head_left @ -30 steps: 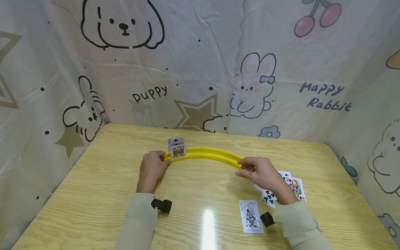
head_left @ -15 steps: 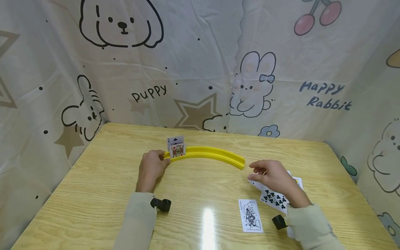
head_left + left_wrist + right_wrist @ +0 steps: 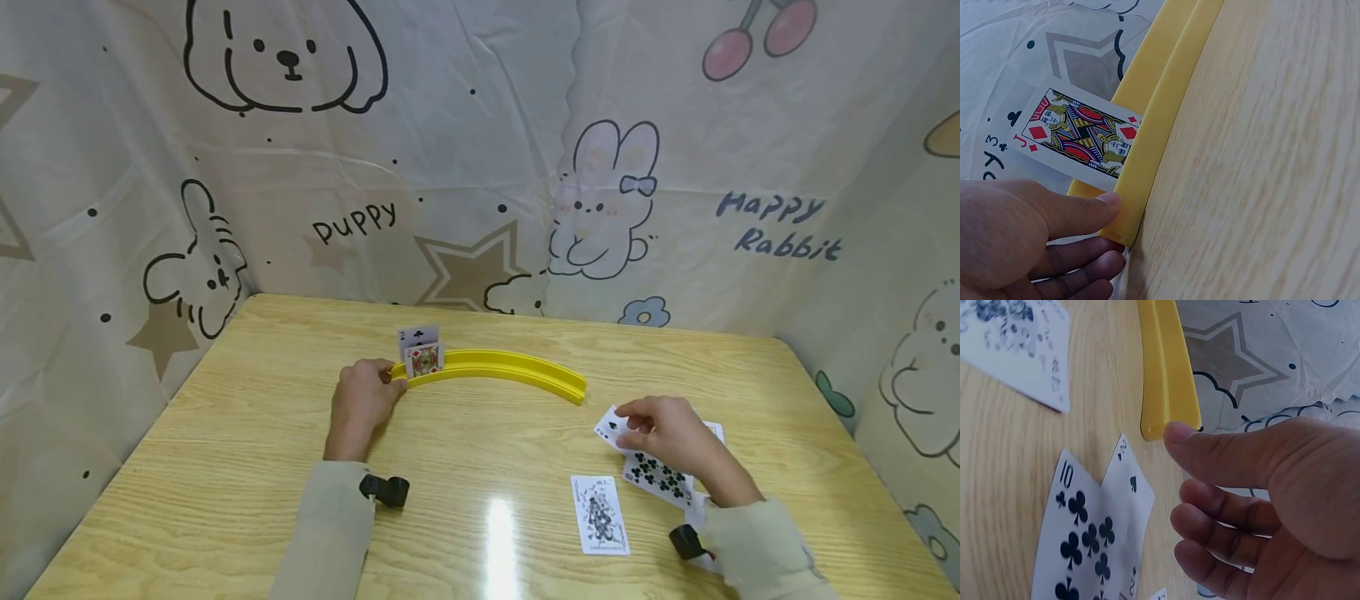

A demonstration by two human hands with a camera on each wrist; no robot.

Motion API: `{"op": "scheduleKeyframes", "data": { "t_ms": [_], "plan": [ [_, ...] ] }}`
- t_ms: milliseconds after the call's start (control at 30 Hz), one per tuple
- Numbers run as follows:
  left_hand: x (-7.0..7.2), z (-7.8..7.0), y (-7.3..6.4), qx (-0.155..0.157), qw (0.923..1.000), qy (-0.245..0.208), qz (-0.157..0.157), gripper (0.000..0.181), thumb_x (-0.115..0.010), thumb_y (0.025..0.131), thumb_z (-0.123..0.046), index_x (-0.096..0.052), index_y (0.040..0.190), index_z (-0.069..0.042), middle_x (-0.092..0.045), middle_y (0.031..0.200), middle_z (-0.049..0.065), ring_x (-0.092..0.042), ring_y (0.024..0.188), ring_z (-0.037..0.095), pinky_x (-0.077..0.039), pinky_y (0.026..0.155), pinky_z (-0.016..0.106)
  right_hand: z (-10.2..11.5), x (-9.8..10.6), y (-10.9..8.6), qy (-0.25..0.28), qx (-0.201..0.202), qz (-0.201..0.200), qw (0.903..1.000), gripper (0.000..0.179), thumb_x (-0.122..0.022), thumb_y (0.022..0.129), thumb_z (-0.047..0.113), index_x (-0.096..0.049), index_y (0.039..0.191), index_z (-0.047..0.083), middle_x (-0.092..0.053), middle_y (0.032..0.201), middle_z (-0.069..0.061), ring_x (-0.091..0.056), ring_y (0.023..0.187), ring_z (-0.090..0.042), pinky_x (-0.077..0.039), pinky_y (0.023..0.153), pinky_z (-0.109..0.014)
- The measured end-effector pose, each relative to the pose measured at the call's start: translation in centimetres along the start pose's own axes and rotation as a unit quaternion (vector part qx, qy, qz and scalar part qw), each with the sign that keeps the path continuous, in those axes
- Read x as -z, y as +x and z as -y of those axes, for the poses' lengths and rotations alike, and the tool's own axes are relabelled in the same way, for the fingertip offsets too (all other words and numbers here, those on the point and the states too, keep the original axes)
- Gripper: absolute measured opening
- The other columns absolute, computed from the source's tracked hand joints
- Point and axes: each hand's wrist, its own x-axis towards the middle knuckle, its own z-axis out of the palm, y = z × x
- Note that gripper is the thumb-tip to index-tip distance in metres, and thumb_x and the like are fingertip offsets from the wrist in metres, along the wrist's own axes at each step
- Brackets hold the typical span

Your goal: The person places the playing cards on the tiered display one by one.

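Observation:
My left hand (image 3: pixel 363 406) pinches the left end of a curved yellow card holder (image 3: pixel 510 367), thumb on its front wall. In the holder's slot near that hand stand the jack of diamonds (image 3: pixel 1085 128) and, behind it, a three of clubs (image 3: pixel 418 335). Over the loose cards at the right hovers my right hand (image 3: pixel 671 433), its fingers loosely bent with nothing between them. Its fingertips overlap the two of spades (image 3: pixel 1134 494) in the head view; the wrist view shows them apart from it. The ten of clubs (image 3: pixel 1085 540) partly covers that two.
A joker card (image 3: pixel 600 515) lies face up left of the right wrist. More cards are partly hidden under the right hand and sleeve. A patterned cloth (image 3: pixel 465 150) hangs behind the wooden table (image 3: pixel 450 467).
My right hand has let go of the holder's right end and moved right and toward me, over the loose cards. The left hand keeps its grip on the other end.

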Motion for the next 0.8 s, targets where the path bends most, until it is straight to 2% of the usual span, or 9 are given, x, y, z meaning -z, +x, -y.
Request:
{"op": "scheduleKeyframes", "data": {
  "t_ms": [267,500,800],
  "plan": [
    [0.0,0.0,-0.1,-0.002,1.0,0.003,0.001,0.04,-0.074,0.092,-0.02,-0.068,0.125,0.001,-0.07,0.107,0.017,-0.063,0.098,0.032,-0.05,0.081,0.047,-1.5,0.1,-0.7,-0.014,0.008,0.007,0.9998,0.034,-0.082,0.083,0.011,-0.072,0.112,-0.002,-0.059,0.083,0.002,-0.05,0.075,-0.016,-0.044,0.065,-0.032],
    [0.0,0.0,-0.1,-0.001,1.0,0.0,-0.001,0.039,-0.074,0.092,-0.019,-0.069,0.125,0.001,-0.07,0.108,0.017,-0.063,0.098,0.031,-0.05,0.082,0.047,-2.3,-0.2,-0.9,-0.016,0.01,0.03,0.9994,0.038,-0.084,0.081,0.012,-0.072,0.115,0.0,-0.06,0.085,0.003,-0.05,0.075,-0.015,-0.045,0.066,-0.032],
    [0.0,0.0,0.0,0.009,0.9999,0.004,0.003,0.04,-0.074,0.093,-0.021,-0.068,0.126,0.0,-0.07,0.109,0.016,-0.063,0.099,0.03,-0.05,0.082,0.046,-3.0,-0.8,-0.8,-0.026,0.012,0.039,0.9988,0.04,-0.085,0.08,0.012,-0.072,0.115,0.0,-0.057,0.084,0.002,-0.048,0.074,-0.015,-0.043,0.066,-0.032]
  ]
}}
